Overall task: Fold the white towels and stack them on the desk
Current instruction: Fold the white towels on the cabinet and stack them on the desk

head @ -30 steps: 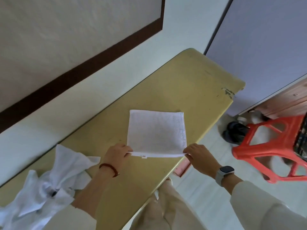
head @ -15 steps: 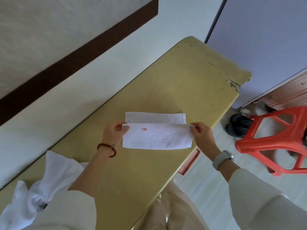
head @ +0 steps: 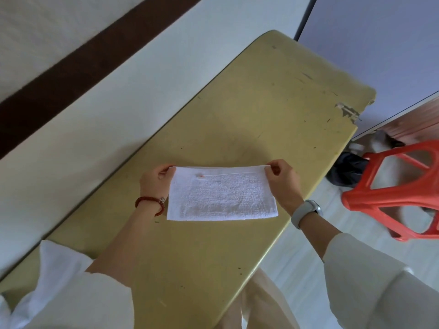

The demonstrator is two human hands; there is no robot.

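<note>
A white towel (head: 222,198) lies folded in half into a wide rectangle on the yellow desk (head: 261,110). A small red tag shows near its far edge. My left hand (head: 155,180) pinches the far left corner of the towel. My right hand (head: 283,179) pinches the far right corner. Both hands hold the folded-over edge down at the far side. The pile of unfolded white towels at the desk's left end is hidden behind my left sleeve.
The desk runs along a white wall (head: 118,103) with a dark band. A red plastic stool (head: 392,195) stands on the floor to the right, with dark shoes (head: 349,169) behind it. A chipped corner (head: 349,112) marks the desk's far right end.
Both hands lifted the towel's near edge and carried it over to the far edge, folding the square in half. The camera tilted, moving the towel pile out of sight.
</note>
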